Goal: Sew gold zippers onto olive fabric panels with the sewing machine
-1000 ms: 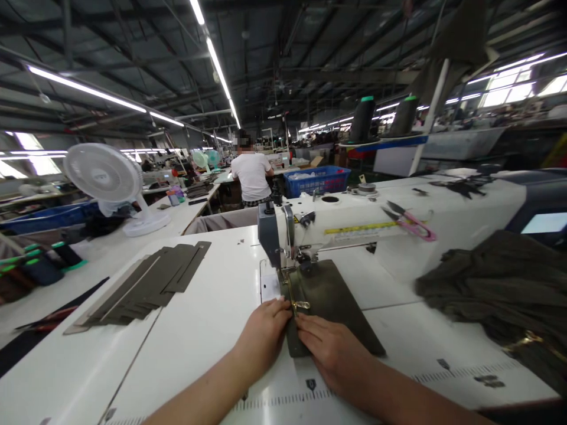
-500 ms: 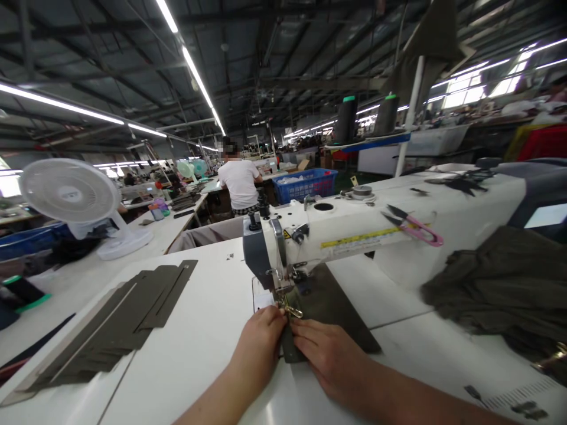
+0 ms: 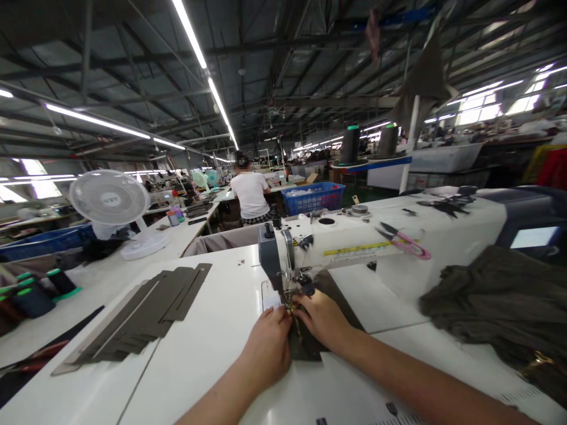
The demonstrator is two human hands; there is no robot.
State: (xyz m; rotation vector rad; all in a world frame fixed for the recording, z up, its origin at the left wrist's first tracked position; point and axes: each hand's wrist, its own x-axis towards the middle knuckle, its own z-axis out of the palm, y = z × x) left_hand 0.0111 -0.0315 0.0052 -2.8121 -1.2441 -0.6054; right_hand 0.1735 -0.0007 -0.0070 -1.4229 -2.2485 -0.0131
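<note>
A dark olive fabric piece (image 3: 310, 353) lies under the needle area of the white sewing machine (image 3: 349, 239). My left hand (image 3: 269, 342) is closed at the left edge of the fabric, its fingertips just in front of the presser foot. Right at the needle, a small brass-coloured clasp (image 3: 290, 306) sits on a narrow strip on the fabric. My right hand (image 3: 325, 320) reaches over the fabric, thumb and finger pinched at the clasp. The fingertips partly hide the clasp and the strip.
A fanned stack of olive fabric pieces (image 3: 146, 313) lies to the left. Pink-handled scissors (image 3: 405, 242) rest on the machine arm. Crumpled olive fabric (image 3: 491, 295) is at the right. Beyond stand a white fan (image 3: 110, 200), a blue crate (image 3: 314, 199) and a seated person (image 3: 250, 195).
My right hand has lifted off the fabric's near part and moved forward to the needle area. My left hand stays by the fabric edge. The whole view has shifted slightly.
</note>
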